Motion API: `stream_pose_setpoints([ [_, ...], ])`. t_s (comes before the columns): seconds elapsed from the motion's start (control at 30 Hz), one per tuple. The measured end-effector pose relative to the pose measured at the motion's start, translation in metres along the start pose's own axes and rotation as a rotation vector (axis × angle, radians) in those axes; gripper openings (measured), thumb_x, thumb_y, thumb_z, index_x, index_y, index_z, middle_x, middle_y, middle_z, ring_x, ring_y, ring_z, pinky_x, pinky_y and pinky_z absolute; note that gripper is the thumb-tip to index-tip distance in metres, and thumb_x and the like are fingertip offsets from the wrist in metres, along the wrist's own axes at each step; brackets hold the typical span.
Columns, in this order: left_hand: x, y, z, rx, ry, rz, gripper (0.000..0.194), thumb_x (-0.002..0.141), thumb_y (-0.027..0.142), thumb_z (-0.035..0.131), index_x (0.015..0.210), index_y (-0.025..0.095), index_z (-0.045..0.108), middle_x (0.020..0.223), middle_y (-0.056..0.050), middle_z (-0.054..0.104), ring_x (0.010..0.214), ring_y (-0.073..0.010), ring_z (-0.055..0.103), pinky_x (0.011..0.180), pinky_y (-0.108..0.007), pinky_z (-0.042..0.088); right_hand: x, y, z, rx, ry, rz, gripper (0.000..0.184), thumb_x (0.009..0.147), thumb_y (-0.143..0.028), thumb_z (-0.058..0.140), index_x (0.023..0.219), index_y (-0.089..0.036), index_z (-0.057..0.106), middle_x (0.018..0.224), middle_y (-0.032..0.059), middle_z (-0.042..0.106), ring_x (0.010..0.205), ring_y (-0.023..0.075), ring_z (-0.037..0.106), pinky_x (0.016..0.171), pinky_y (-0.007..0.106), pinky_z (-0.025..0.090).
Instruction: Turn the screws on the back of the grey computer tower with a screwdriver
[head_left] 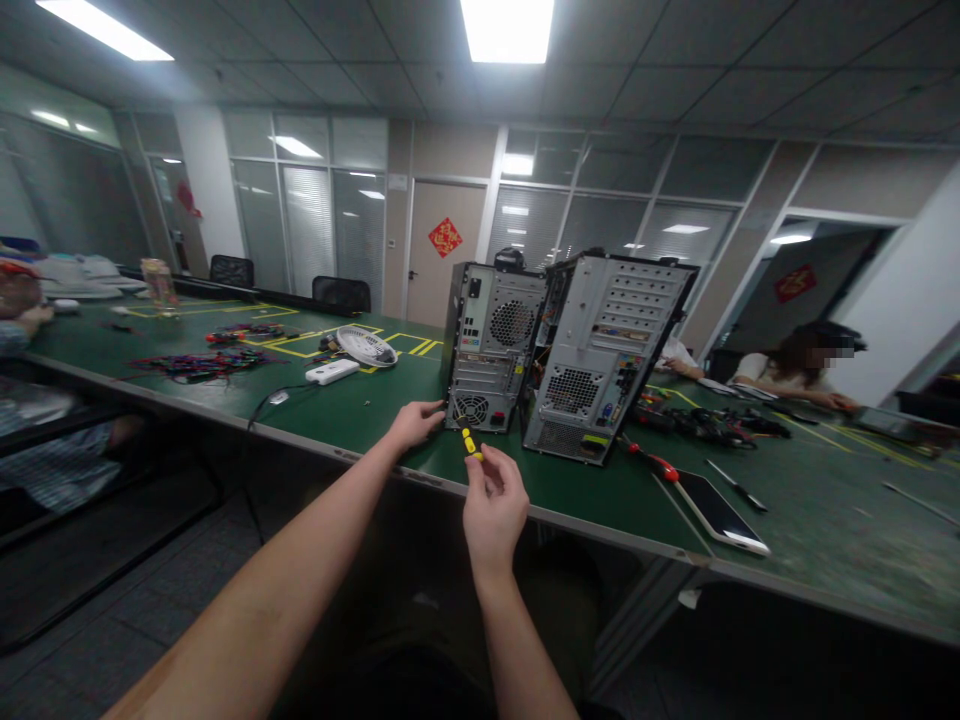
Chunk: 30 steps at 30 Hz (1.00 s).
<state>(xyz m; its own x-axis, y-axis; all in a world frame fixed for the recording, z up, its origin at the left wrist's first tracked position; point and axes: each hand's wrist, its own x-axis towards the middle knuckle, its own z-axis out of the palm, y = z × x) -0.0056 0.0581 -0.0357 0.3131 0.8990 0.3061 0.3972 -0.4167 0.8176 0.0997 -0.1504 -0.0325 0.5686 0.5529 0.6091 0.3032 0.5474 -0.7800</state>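
My right hand [495,505] pinches a screwdriver [469,441] with a yellow and black handle. Its shaft points up toward the lower back of a computer tower [486,368], near the power supply fan grille [472,409]. Whether the tip touches a screw is too small to tell. Against the tower's lower left edge rests my left hand [412,424], its fingers stretched out and holding nothing. A second computer tower [574,350], taller in view, stands just to the right with its back facing me.
On the right lie red-handled pliers [660,463], a phone [721,512] and a thin tool [736,486]. Cable bundles [202,365], a white power strip [331,372] and a white round tray [367,346] sit left. Another person [795,370] sits at the far right.
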Motion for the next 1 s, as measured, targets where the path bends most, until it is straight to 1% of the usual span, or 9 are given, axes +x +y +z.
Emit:
stream_pose_setpoints([
  [0.07,0.0007,-0.0013,0.0001,0.0,-0.001,0.011,0.052,0.091,0.034,0.066,0.139,0.013,0.067,0.093,-0.008,0.08,0.068,-0.0169,0.067,0.07,-0.026,0.051,-0.0001,0.0016,0.0017,0.035,0.005,0.072,0.027,0.09,-0.04,0.072,0.1,-0.015,0.072,0.1,0.0108,0.072,0.088,0.0219,0.074,0.079,0.035,0.063],
  [0.13,0.0013,-0.0023,0.0002,0.005,-0.005,0.013,0.052,0.092,0.034,0.065,0.139,0.013,0.067,0.094,-0.008,0.08,0.069,-0.0169,0.067,0.071,-0.026,0.05,-0.0003,0.0021,0.0026,0.065,0.0,0.108,0.027,0.089,-0.04,0.073,0.099,-0.014,0.071,0.097,0.0097,0.072,0.082,0.0209,0.075,0.076,0.035,0.063],
  [0.2,0.0015,-0.0024,0.0001,0.014,-0.007,0.009,0.051,0.092,0.035,0.065,0.138,0.013,0.067,0.09,-0.007,0.08,0.069,-0.0172,0.066,0.069,-0.026,0.05,-0.0005,0.001,0.002,0.067,0.001,0.074,0.026,0.091,-0.038,0.071,0.102,-0.015,0.072,0.103,0.0105,0.071,0.087,0.0207,0.074,0.08,0.035,0.063],
  [0.33,0.0006,-0.0004,-0.0005,0.03,-0.004,0.006,0.051,0.091,0.035,0.066,0.138,0.014,0.068,0.083,-0.006,0.079,0.067,-0.0171,0.065,0.068,-0.026,0.05,-0.0006,-0.0018,-0.0004,0.012,-0.017,-0.038,0.025,0.095,-0.035,0.066,0.109,-0.017,0.076,0.116,0.0129,0.07,0.107,0.0227,0.07,0.092,0.037,0.061],
  [0.4,-0.0001,0.0011,-0.0008,0.035,-0.003,-0.001,0.051,0.092,0.035,0.065,0.138,0.013,0.068,0.083,-0.006,0.079,0.066,-0.0165,0.064,0.066,-0.025,0.049,-0.0006,-0.0016,-0.0004,0.016,-0.02,-0.035,0.026,0.095,-0.035,0.065,0.11,-0.016,0.075,0.118,0.0134,0.07,0.108,0.0228,0.07,0.093,0.037,0.061],
  [0.6,-0.001,0.0034,-0.0012,0.022,-0.005,-0.01,0.051,0.092,0.033,0.065,0.138,0.013,0.067,0.089,-0.007,0.08,0.066,-0.0165,0.065,0.066,-0.026,0.05,-0.0011,0.0025,0.0028,0.061,0.0,0.1,0.029,0.091,-0.042,0.071,0.1,-0.014,0.07,0.097,0.0093,0.072,0.082,0.0205,0.076,0.077,0.034,0.063],
  [0.77,-0.0017,0.0042,-0.0017,0.016,-0.005,0.006,0.05,0.091,0.033,0.065,0.137,0.014,0.068,0.086,-0.006,0.08,0.068,-0.0176,0.067,0.071,-0.027,0.051,-0.001,-0.001,0.001,-0.004,-0.02,-0.032,0.025,0.094,-0.038,0.067,0.107,-0.018,0.074,0.112,0.012,0.07,0.101,0.0222,0.072,0.086,0.035,0.061],
  [0.83,-0.002,0.0045,-0.0017,0.01,-0.006,0.009,0.05,0.091,0.034,0.065,0.137,0.014,0.068,0.086,-0.006,0.08,0.067,-0.0171,0.067,0.071,-0.027,0.051,-0.0006,-0.003,0.0006,-0.031,-0.022,-0.059,0.026,0.095,-0.037,0.064,0.108,-0.018,0.075,0.115,0.0127,0.07,0.104,0.0226,0.07,0.087,0.035,0.061],
  [1.0,-0.0029,0.0054,-0.0011,0.007,0.002,0.006,0.05,0.091,0.032,0.065,0.137,0.012,0.068,0.085,-0.006,0.079,0.064,-0.0163,0.065,0.069,-0.027,0.05,0.0001,-0.0031,0.0016,-0.064,-0.004,0.001,0.027,0.091,-0.042,0.07,0.096,-0.016,0.073,0.096,0.0083,0.072,0.082,0.0192,0.071,0.075,0.031,0.06],
])
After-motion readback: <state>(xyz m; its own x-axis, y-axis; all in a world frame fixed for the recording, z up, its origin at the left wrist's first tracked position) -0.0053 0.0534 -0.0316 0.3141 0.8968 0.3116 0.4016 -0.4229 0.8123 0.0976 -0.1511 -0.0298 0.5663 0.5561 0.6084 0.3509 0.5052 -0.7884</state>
